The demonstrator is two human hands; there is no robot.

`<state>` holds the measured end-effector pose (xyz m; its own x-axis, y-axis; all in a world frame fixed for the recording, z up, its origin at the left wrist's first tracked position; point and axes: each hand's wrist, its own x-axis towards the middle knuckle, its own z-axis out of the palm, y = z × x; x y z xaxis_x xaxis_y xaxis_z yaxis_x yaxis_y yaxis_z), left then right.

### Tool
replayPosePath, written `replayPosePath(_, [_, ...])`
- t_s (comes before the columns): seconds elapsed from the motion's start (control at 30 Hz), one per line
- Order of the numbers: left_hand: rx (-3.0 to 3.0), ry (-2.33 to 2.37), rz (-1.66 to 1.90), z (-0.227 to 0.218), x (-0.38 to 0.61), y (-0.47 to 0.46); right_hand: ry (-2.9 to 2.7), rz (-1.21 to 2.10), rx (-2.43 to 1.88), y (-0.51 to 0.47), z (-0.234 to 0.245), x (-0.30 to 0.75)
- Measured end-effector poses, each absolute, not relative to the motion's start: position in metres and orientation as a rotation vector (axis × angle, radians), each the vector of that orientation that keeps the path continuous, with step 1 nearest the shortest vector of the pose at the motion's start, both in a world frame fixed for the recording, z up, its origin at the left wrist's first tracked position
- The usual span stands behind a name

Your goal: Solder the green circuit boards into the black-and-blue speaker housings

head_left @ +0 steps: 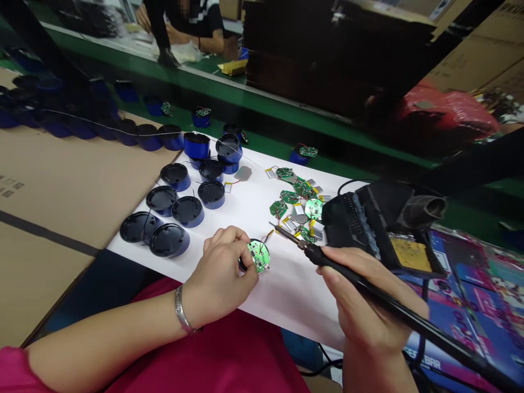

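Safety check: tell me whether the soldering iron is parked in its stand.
No, the soldering iron is in the right hand, tip over the white sheet.

circuit board [258, 255]: bright green, small silver and white specks, under the left hand [219, 275]
soldering iron [368, 286]: black handle, dark metal tip, in the right hand [368, 305]
round housings [180, 210]: black tops, deep blue sides
loose boards [301, 199]: green, with silver cells and yellow tabs
counter [286, 284]: plain white sheet
cardboard [69, 185]: tan, one black stripe
bracelet [180, 310]: silver
iron stand [385, 224]: black, yellow sponge
conveyor belt [262, 103]: green
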<state>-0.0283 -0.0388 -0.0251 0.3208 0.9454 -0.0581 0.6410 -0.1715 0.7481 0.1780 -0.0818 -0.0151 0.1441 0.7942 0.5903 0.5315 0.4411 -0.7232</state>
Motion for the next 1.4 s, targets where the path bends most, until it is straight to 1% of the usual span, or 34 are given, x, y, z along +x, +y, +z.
replayPosePath(0.13, [1.901, 1.388, 0.557, -0.023, -0.028, -0.038, -1.689, 0.234, -1.241, -0.083, -0.026, 0.165])
replayPosePath(0.3, [1.927, 1.381, 0.566, -0.022, -0.028, -0.037, -1.958, 0.039, -1.086, -0.078, -0.047, 0.155])
replayPosePath(0.47, [1.980, 1.362, 0.544, -0.022, -0.030, -0.036, -2.034, -0.081, -1.053, -0.077, -0.060, 0.152])
replayPosePath(0.63, [2.083, 1.238, 0.531, -0.017, -0.037, -0.032, -2.026, -0.098, -1.040, -0.078, -0.065, 0.151])
replayPosePath(0.73, [2.120, 1.177, 0.460, -0.014, -0.039, -0.028, -2.019, -0.101, -1.040, -0.078, -0.064, 0.149])
replayPosePath(0.9, [2.225, 1.188, 0.356, -0.016, -0.036, -0.023, -1.974, -0.093, -1.014, -0.077, -0.061, 0.149])
replayPosePath(1.0, [2.309, 1.184, 0.340, -0.016, -0.034, -0.020, -1.911, -0.121, -1.082, -0.080, -0.062, 0.153])
replayPosePath(1.13, [2.358, 1.154, 0.446, -0.010, -0.032, -0.011, -1.722, -0.182, -1.212, -0.087, -0.068, 0.160])
replayPosePath(1.27, [2.407, 1.139, 0.566, 0.007, -0.028, 0.007, -1.553, -0.269, -1.258, -0.092, -0.076, 0.160])
replayPosePath(1.4, [2.520, 1.149, 0.588, 0.031, -0.013, 0.045, -1.521, -0.225, -1.249, -0.092, -0.077, 0.158])
